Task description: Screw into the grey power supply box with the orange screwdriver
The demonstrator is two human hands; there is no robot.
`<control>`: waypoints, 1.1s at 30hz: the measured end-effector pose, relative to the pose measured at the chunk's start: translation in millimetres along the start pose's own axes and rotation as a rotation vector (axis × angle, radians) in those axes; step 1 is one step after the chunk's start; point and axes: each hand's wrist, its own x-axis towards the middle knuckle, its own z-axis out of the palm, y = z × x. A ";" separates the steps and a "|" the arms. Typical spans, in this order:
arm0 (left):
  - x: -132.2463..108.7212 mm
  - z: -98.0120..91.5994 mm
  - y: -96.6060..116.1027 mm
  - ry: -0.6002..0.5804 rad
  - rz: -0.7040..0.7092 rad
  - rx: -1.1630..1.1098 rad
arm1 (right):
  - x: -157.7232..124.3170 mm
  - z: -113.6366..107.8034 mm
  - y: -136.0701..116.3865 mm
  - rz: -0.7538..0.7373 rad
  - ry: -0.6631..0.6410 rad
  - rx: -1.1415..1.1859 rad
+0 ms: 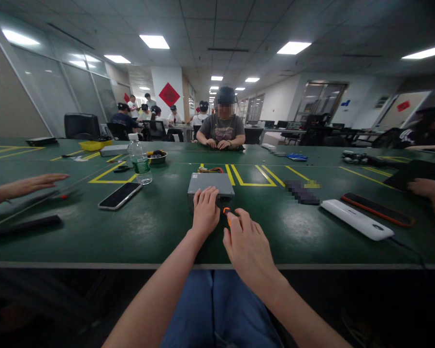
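Observation:
A grey metal computer power supply (210, 181) sits on the green table in front of me, a bundle of coloured wires (212, 169) coming out at its far side. Across its near top edge lies my left hand (206, 208), fingers bent over the casing and holding it. My right hand (248, 241) is closed around an orange and black screwdriver (227, 212), most of which the fingers hide. The screwdriver is at the near right side of the power supply; whether its tip touches a screw cannot be seen.
Left are a phone (120, 195), a water bottle (140, 162) and a metal bowl (157, 157). Right are a dark pouch-like item (302, 192), a white device (357, 220) and an orange-edged black bar (377, 209). Other people's hands (32, 186) reach in at both sides; a person (221, 123) sits opposite.

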 end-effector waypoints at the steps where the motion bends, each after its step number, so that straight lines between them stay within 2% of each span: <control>1: 0.2 -0.3 0.4 -0.003 0.000 -0.002 | -2.8 1.1 -0.7 -0.028 0.002 0.014; 5: 0.6 -1.2 1.2 -0.014 -0.002 -0.010 | -9.7 3.9 -2.3 -0.104 -0.012 0.000; 10: 0.1 -2.3 0.9 -0.017 0.007 -0.012 | -3.2 -1.8 0.7 0.081 -0.075 -0.082; 12: 0.0 -2.7 0.9 -0.019 0.010 -0.012 | -2.7 -3.3 1.6 0.104 -0.081 -0.061; 17: 0.7 1.6 -1.9 -0.017 0.004 -0.007 | -7.6 0.5 -0.8 -0.069 0.003 0.042; 20: 1.2 5.6 -5.3 -0.024 -0.004 0.002 | -6.6 6.7 -1.6 -0.211 -0.020 0.090; 22: 1.2 5.9 -6.7 -0.026 -0.001 0.003 | -3.5 10.8 -0.3 -0.251 -0.019 0.087; 25: 0.6 2.7 -6.3 -0.026 0.019 -0.007 | 2.8 13.1 3.7 -0.141 0.033 0.028; 29: 0.0 -0.4 -3.4 -0.014 0.018 -0.012 | 6.8 7.4 8.5 0.074 0.005 -0.005; 31: 0.1 0.1 -2.1 0.000 0.010 -0.009 | 2.6 5.5 8.8 0.060 0.016 0.010; 33: 0.1 0.7 -1.3 0.006 0.010 -0.010 | -5.2 6.3 7.4 -0.047 0.023 0.022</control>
